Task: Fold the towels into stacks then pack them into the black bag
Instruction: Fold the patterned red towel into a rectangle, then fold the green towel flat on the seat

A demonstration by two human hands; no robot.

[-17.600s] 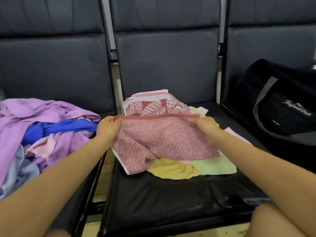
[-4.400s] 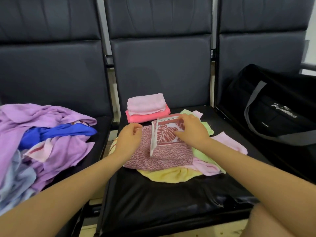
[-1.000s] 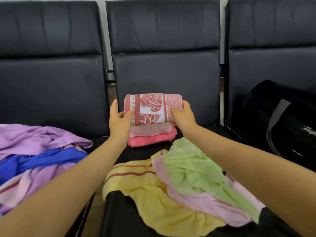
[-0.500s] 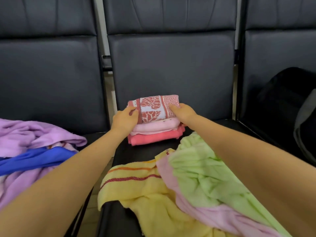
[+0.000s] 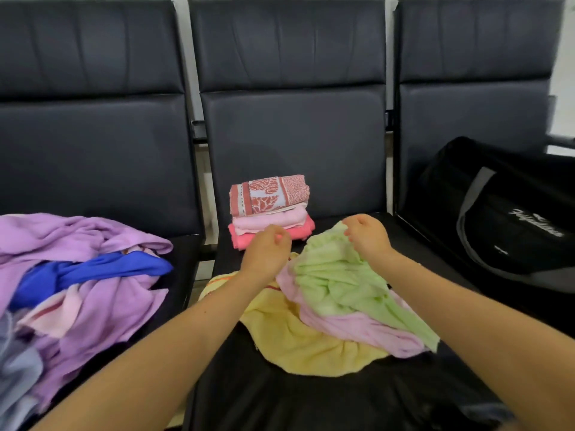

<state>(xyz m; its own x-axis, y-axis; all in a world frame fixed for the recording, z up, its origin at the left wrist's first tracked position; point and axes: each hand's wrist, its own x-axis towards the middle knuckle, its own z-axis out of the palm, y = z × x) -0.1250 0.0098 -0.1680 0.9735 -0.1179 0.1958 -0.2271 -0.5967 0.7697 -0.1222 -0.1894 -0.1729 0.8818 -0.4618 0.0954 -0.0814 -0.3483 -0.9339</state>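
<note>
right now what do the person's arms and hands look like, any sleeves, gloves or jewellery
Both forearms are bare up to the frame edge, with no sleeve showing. The left hand and right hand wear no gloves, and no watch, bracelet or ring is visible. Motion blur hides finer detail.

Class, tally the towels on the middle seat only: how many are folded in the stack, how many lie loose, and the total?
Folded: 3, patterned red towel, pale pink towel, coral towel.
Loose: 3, green towel, lilac-pink towel, yellow towel.
Total: 6.
</note>
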